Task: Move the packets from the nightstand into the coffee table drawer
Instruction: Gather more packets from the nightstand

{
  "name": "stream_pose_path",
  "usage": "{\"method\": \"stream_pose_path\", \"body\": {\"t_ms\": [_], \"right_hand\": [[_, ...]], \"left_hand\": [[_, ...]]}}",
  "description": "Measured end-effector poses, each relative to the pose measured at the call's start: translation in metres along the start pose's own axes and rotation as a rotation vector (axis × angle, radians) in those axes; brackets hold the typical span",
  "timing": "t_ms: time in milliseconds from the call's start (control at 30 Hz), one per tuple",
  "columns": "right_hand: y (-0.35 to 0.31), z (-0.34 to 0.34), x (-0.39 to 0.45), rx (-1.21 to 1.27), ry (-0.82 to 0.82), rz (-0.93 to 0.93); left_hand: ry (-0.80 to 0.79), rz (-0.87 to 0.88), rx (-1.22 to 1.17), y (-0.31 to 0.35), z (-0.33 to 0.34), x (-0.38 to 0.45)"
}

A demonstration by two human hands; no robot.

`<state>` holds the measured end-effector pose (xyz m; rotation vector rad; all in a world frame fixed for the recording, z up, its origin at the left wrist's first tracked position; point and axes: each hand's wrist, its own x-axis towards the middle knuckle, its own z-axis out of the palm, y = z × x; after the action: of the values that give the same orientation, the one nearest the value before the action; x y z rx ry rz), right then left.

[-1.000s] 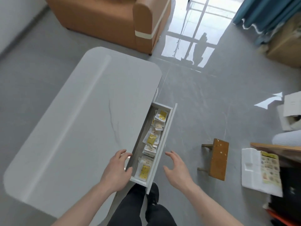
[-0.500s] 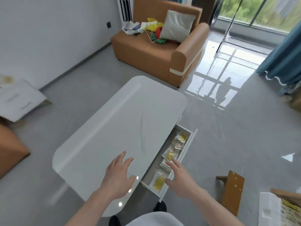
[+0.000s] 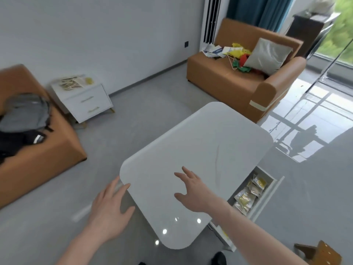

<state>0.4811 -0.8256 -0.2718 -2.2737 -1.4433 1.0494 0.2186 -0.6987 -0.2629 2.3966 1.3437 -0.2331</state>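
With the left hand [image 3: 109, 209] and right hand [image 3: 193, 190] both spread and empty above the coffee table [image 3: 200, 142], walk to the nightstand [image 3: 86, 101], gather its remaining packets [image 3: 73, 83], and return them to the open drawer [image 3: 267, 196].

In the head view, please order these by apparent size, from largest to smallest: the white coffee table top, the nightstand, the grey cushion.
1. Coffee table top, clearly largest, though it is also nearest the camera.
2. Nightstand.
3. Grey cushion, close to the nightstand in apparent size and farther away, so the last two are unsure.
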Motion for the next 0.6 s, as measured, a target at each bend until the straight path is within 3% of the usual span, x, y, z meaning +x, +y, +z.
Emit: {"method": "stream_pose_path", "body": {"t_ms": [233,600], "right_hand": [[-0.116,0.024,0.047,0.025,0.041,-0.061],[-0.201,0.0,0.152,0.039,0.06,-0.092]], "left_hand": [[0.045,-0.012,-0.008,-0.114,-0.064,0.021],[0.12,0.072,-0.036,-0.176,-0.144,0.129]]}}
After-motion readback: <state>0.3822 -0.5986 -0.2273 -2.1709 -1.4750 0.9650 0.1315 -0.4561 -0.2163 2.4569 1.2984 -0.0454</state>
